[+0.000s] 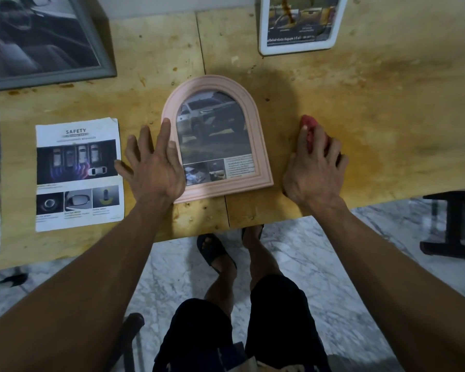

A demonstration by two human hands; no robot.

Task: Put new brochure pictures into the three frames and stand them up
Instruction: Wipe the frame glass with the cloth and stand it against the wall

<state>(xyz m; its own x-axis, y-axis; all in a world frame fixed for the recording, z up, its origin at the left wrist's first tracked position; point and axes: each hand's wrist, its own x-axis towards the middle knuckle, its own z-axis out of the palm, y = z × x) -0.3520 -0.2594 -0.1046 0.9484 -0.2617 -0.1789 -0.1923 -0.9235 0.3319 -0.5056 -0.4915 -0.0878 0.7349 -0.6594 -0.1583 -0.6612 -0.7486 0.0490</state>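
The fingers of the left hand (pixel 152 167) are spread apart and almost straight; they rest flat on the left rim of the pink frame (pixel 255 124) and on the table (pixel 373 89) beside it, the thumb lying over the glass edge. The right hand (pixel 313 167) is curled over a red object (pixel 310 130), maybe a cloth or small tool; what it is cannot be told, but the fingers are bent around it and press it on the wood, just beside the frame. The pink frame lies face up near the front edge of the table, with a picture of a car already behind its glass. The step in hand seems to be to raise this frame and stand it up. To do this well, the person should take both side rims, not the glass, lift the arched top first, and open the back support before letting go, because the base is narrow. The frame is arched, with smooth stepped moulding, probably plastic or painted wood; its glass reflects light. The table is pale plywood, stained and a little rough. A thin glossy page (pixel 78 173) lies flat at the left, its corners worn. Further back a grey frame (pixel 97 52) and a white frame (pixel 300 48) are seen, both holding pictures.
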